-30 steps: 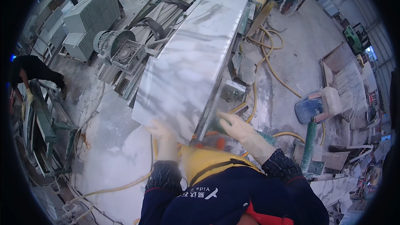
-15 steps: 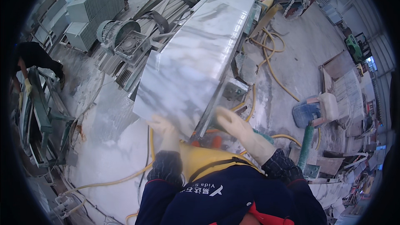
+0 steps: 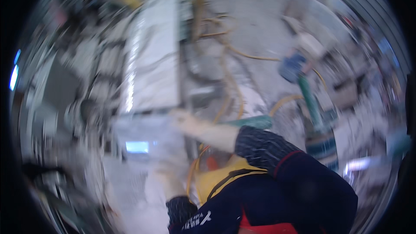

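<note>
The view is smeared by motion. A white, grey-veined marble slab (image 3: 158, 56) stretches away from me. At its near end is a pale, shiny stone piece (image 3: 134, 132) with a bright reflection on its face; a dark line parts the two. My right hand (image 3: 186, 123), in a cream glove, closes at the upper right corner of the near piece. Lower down, my gloved left hand (image 3: 167, 177) is at the piece's near edge, and its fingers are too blurred to read.
Yellow hose (image 3: 251, 55) loops over the floor on the right. A green cylinder (image 3: 310, 102) stands beside a blue object (image 3: 291, 67). Another green tube (image 3: 251, 122) lies beyond my right forearm. Blurred machinery and stacked material (image 3: 102, 69) fill the left.
My view has swung so the long slab now lies further left and points straight ahead. The near piece appears tilted away from the slab. My right hand has moved left onto its corner.
</note>
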Demonstrator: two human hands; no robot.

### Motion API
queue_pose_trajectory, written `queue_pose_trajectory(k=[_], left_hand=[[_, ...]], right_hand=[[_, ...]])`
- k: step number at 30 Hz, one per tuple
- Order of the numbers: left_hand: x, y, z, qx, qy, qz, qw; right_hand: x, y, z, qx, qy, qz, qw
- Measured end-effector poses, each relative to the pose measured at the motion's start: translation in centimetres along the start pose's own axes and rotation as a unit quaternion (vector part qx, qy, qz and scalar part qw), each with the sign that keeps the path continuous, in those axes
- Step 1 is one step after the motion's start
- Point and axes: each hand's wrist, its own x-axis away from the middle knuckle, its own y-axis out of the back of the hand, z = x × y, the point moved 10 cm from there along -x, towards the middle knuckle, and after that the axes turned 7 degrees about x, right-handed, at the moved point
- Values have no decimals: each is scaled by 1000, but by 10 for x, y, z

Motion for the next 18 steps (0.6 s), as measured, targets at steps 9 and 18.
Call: queue_pose_trajectory(k=[9,18], left_hand=[[-5,-89,-140,-34,-163,149,975],[53,-109,-194,-62,-134,249,957]], right_hand=[[101,0,74,101,140,152,973],[199,103,20,98,75,100,987]])
